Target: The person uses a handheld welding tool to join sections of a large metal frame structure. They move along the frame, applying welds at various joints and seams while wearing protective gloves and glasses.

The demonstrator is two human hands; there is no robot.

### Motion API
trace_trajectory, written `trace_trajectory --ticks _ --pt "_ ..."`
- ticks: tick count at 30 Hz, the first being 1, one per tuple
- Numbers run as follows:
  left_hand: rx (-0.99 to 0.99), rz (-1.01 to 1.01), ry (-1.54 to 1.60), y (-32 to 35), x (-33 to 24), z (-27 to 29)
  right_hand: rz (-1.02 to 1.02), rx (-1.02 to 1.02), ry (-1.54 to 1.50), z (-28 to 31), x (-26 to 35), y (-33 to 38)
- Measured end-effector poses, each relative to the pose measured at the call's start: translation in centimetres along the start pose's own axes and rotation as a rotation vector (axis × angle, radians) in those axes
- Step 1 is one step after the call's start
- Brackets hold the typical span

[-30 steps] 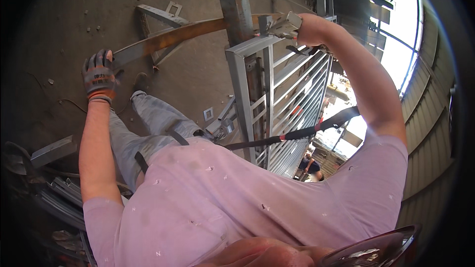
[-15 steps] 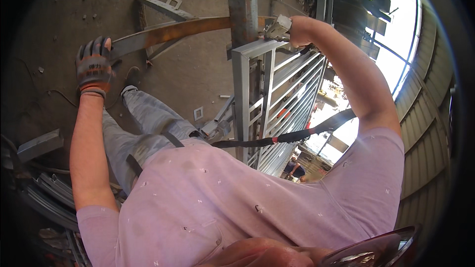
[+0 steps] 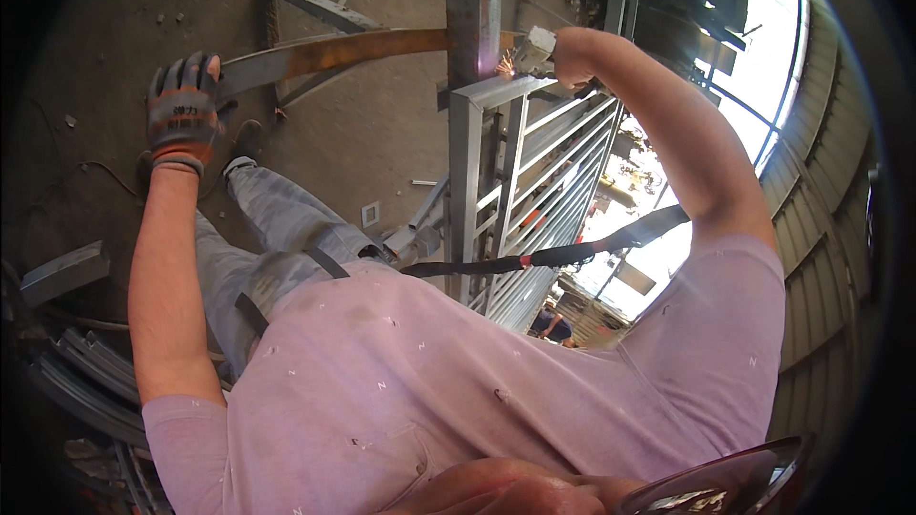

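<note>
My left hand (image 3: 184,114), in a grey and orange work glove, grips the near-left end of a long curved flat metal bar (image 3: 334,52), partly rusty. The bar runs right to an upright steel post (image 3: 473,19). Beside the post, my right hand (image 3: 575,52) is closed round a welding torch, mostly hidden by the hand and a pale block-shaped piece (image 3: 539,43) in front of it. Small orange sparks (image 3: 506,65) fly where the post meets the top corner of a metal frame with bars (image 3: 501,91).
A black cable (image 3: 553,256) crosses from my waist toward my right arm. An angled metal frame (image 3: 320,5) lies on the floor beyond the bar. Metal profiles (image 3: 91,377) are stacked at lower left. Another person (image 3: 551,324) crouches behind the barred frame.
Sparks have appeared at the joint by the post, with a purplish glow on the post. Both hands keep nearly the same places; the view has shifted slightly.
</note>
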State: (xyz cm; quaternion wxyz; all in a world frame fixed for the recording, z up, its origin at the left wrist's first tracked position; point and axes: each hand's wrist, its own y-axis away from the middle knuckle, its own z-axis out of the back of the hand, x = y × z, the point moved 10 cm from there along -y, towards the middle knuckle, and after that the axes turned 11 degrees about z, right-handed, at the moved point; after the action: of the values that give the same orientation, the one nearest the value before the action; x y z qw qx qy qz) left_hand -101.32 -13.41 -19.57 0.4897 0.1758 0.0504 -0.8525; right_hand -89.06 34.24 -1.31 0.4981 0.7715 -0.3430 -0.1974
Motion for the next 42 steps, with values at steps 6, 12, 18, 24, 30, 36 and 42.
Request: trace_trajectory --ticks 6,12,18,24,30,36,42 --pt "-0.014 -0.002 0.040 0.2 -0.1 0.1 0.040 0.015 -0.028 0.0 -0.1 -0.7" --pt "-0.026 -0.004 0.111 0.2 0.1 0.0 0.007 0.138 -0.027 0.4 0.1 -0.9" --pt "0.010 0.002 0.036 0.3 0.2 -0.8 -0.049 0.151 -0.035 2.6 0.7 0.2" --pt "0.032 0.004 0.058 0.4 0.0 -0.4 0.025 0.208 0.001 2.3 1.2 -0.1" --pt "0.064 0.003 0.066 0.3 -0.2 0.0 0.038 0.234 -0.041 -0.4 0.1 -2.0" --pt "0.084 0.009 0.048 0.3 -0.3 0.1 0.066 0.270 -0.001 0.7 0.5 -1.3" --pt "0.072 0.023 0.066 0.3 -0.1 -0.5 -0.059 0.234 -0.104 2.0 0.1 0.2"
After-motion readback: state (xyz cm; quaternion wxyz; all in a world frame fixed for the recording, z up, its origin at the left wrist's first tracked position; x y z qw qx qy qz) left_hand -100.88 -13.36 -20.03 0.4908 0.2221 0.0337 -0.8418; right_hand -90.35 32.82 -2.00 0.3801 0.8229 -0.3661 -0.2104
